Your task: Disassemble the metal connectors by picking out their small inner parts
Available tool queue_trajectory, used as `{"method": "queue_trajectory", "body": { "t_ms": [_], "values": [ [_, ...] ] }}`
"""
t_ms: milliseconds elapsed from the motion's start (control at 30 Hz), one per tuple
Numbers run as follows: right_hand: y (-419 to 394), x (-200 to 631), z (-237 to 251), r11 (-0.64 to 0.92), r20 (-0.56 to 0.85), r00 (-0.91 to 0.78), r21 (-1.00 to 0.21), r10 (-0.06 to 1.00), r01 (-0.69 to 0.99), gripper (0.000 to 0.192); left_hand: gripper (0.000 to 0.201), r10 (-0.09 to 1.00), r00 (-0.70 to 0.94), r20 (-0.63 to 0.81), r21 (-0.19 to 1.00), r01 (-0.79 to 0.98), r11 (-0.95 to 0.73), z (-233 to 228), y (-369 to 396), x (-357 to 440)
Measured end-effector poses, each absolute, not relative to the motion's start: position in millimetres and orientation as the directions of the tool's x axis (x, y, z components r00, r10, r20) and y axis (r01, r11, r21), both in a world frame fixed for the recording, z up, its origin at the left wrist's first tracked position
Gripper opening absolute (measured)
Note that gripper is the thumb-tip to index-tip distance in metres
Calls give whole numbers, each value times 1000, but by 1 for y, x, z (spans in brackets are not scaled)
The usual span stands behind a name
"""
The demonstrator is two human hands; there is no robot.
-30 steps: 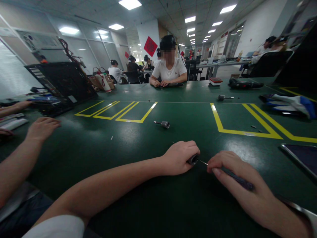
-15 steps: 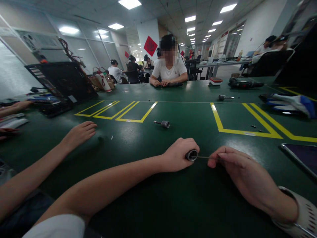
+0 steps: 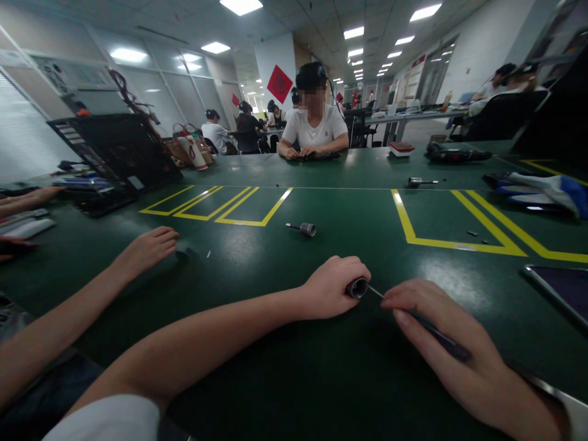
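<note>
My left hand (image 3: 331,286) is closed around a round metal socket (image 3: 357,288), its hollow mouth turned toward the right. Slanting from that mouth is the thin shaft of a slim screwdriver (image 3: 441,339) with a dark handle. My right hand (image 3: 441,343) grips it, thumb and fingers pinched near the front of the handle. The shaft's tip is at the socket's rim; I cannot tell how far inside it reaches. Beyond my left hand, a second socket (image 3: 307,229) with a shank lies on its side on the green table (image 3: 257,263).
Another shanked socket (image 3: 414,182) lies farther back. Small dark bits (image 3: 473,233) lie inside the yellow tape marks (image 3: 459,246). A dark-screened device (image 3: 563,291), gloves (image 3: 542,195) and a power tool (image 3: 457,153) are at right. A co-worker's hand (image 3: 151,245) rests at left; a person (image 3: 315,125) sits opposite.
My right hand has turned and shifted slightly right and down, bringing the screwdriver's dark handle into view. The shaft, level before, now slants. My left hand stays around the socket.
</note>
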State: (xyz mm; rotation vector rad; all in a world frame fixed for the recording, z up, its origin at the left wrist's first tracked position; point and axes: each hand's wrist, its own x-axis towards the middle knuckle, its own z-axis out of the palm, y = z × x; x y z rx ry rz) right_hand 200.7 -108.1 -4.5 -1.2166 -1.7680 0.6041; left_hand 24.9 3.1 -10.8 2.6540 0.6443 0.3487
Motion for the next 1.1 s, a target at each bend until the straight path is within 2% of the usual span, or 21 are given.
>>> {"method": "queue_trajectory", "body": {
  "t_ms": [100,200,333,400,500,833,1100],
  "values": [
    [-109,198,-1,451,421,-185,-722,888,525,9,13,469,873,135,396,386,-833,-10,2,25],
    [-102,202,-2,271,253,-101,-847,962,457,16,12,446,886,129,391,368,-844,-8,0,25],
    [-92,208,-6,11,7,-33,-990,999,142,20,11,459,877,138,428,365,-827,-9,2,24],
    [-90,207,-7,-67,-67,-11,-998,998,-22,19,11,478,863,165,457,362,-812,-10,4,24],
    [-89,204,-9,-139,-138,-18,-977,990,-162,17,11,508,843,177,489,373,-789,-11,6,23],
    [-91,202,-11,-145,-145,-19,-957,989,-250,16,7,605,765,220,503,443,-742,-9,2,23],
    [-92,206,-12,-116,-119,-5,-959,993,-258,14,8,584,765,270,529,389,-754,-10,3,22]
  ]
}}
